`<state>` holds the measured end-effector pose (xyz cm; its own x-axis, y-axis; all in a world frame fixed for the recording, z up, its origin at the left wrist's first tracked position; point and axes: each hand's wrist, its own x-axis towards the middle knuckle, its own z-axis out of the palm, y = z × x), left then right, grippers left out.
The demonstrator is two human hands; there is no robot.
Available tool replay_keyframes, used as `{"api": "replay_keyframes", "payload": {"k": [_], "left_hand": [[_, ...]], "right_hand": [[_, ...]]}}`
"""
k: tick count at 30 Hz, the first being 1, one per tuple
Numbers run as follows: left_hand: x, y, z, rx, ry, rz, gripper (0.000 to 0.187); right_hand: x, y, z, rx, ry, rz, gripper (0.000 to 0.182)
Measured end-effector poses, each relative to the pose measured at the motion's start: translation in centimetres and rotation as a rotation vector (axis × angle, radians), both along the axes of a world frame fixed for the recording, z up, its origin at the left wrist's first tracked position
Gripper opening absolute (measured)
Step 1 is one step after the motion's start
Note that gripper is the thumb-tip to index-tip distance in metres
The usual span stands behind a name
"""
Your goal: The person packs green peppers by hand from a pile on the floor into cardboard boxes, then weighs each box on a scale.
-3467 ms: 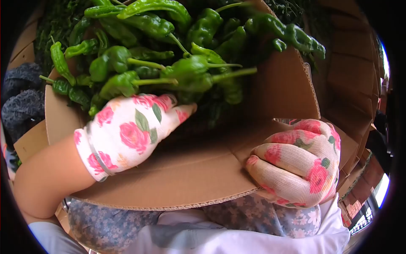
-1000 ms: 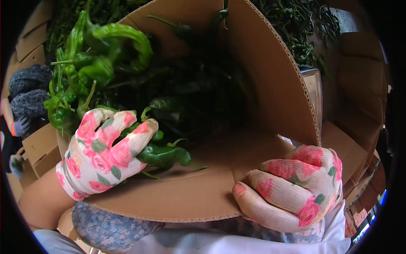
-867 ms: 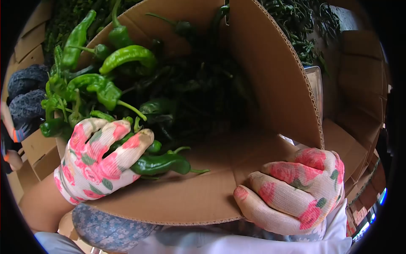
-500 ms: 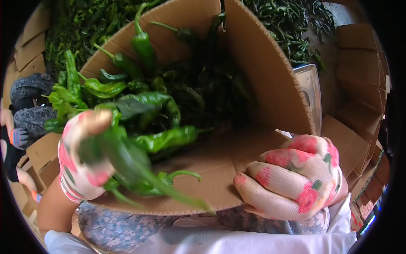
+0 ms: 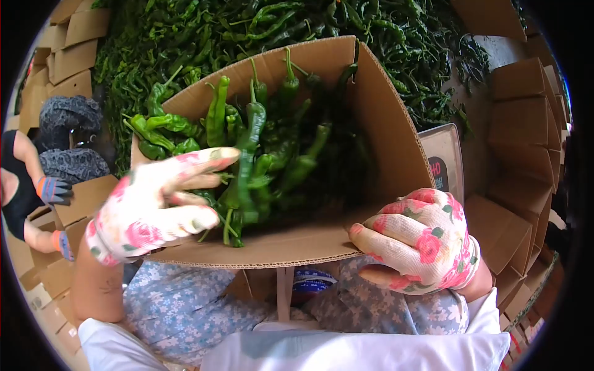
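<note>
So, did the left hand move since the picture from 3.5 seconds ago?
Yes. The left hand came back from the green peppers toward the cardboard box's near edge, fingers spread.

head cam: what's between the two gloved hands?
Between left hand and right hand: the cardboard box near flap and green peppers on it, head view.

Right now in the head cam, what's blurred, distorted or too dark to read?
Head view: the left hand is smeared by motion blur, fingers spread; the right hand gripping the cardboard box flap is sharp. Fisheye bends the box edges and blacks out the corners. Daylight lights the green peppers on the left, while the box's right inner side lies in deep shadow.
</note>
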<state>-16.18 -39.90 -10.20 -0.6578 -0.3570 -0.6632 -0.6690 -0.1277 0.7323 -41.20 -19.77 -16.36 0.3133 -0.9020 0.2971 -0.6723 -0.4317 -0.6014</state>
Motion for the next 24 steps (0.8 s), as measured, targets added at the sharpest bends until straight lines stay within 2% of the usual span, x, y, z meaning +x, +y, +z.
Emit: {"api": "replay_keyframes", "payload": {"k": [1,2,4,6,8,10,12,14,16,18,19,20,22,24], "left_hand": [[0.5,-0.4,0.6,-0.173,-0.111,-0.027,0.052],[0.9,-0.5,0.5,-0.165,-0.11,-0.025,0.052],[2.1,-0.6,0.4,-1.224,-0.114,0.092,0.041],[8.0,-2.6,-2.8,-1.454,-0.144,0.015,0.042],[14.0,-3.0,-4.4,-0.278,-0.322,0.475,0.037],[14.8,-1.2,-4.8,-0.417,-0.407,0.09,0.031],[14.3,0.8,-2.1,-0.559,-0.602,-0.041,0.033],[14.6,3.4,0.0,-0.811,-0.502,-0.134,0.031],[14.8,6.1,3.2,-0.826,-0.522,-0.056,0.028],[14.5,9.5,6.2,-0.848,-0.21,0.327,0.022],[15.3,9.9,5.2,-1.079,-0.088,0.277,0.019],[15.5,9.2,4.2,-1.07,-0.082,0.285,0.019],[14.2,6.0,3.2,-1.313,-0.18,-0.037,0.017],[10.9,4.2,5.2,-1.325,-0.24,-0.021,0.02]], "right_hand": [[-0.1,-0.1,0.1,0.022,0.006,0.024,0.045],[-0.1,-0.1,0.1,0.029,0.007,0.026,0.045],[0.2,0.2,0.2,0.005,0.011,0.031,0.041],[0.5,0.5,0.3,-0.026,0.063,0.037,0.038],[1.2,0.4,0.6,-0.081,0.124,0.05,0.035],[1.9,-0.1,1.6,-0.015,0.268,0.073,0.026],[3.1,-1.1,3.4,0.071,0.403,0.066,0.015],[2.4,-1.0,3.9,-0.025,0.499,0.071,0.014],[2.0,0.6,5.6,-0.071,0.535,0.068,0.014],[2.0,3.5,7.8,-0.136,0.559,0.049,0.015],[2.3,3.3,7.9,-0.196,0.555,-0.009,0.015],[2.6,3.1,8.0,-0.234,0.545,-0.05,0.014],[2.6,2.5,8.0,-0.101,0.64,-0.067,0.011],[1.8,4.2,9.0,-0.109,0.697,-0.16,0.01]]}}
